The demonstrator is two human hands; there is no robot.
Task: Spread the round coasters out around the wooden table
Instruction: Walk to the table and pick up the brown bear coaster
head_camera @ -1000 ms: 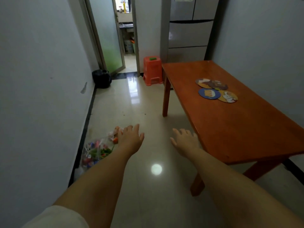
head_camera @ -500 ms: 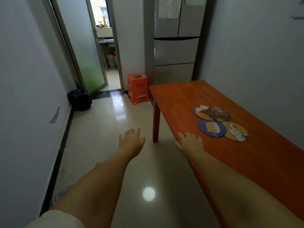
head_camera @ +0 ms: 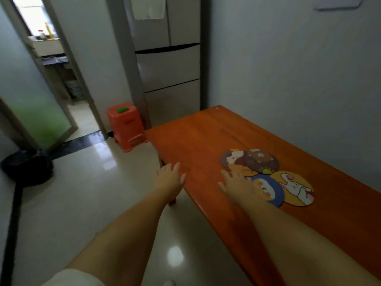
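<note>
Four round coasters (head_camera: 266, 176) are seen bunched together, overlapping, near the middle of the wooden bench (head_camera: 202, 137), towards its wall side. The right hand (head_camera: 237, 185) is held flat over the bench with its grip spread open and empty, the fingers just beside the blue coaster (head_camera: 268, 191), partly hiding it. The left hand (head_camera: 169, 178) is held open and empty at the bench's left edge. An orange stool (head_camera: 126, 129) stands beyond the bench.

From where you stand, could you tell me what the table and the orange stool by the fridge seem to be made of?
The reddish-brown rectangular table looks like varnished wood: plank seams and a soft sheen. The orange square stool looks like moulded plastic: uniform colour, smooth ribbed sides. Neither can be confirmed from sight alone.
</note>
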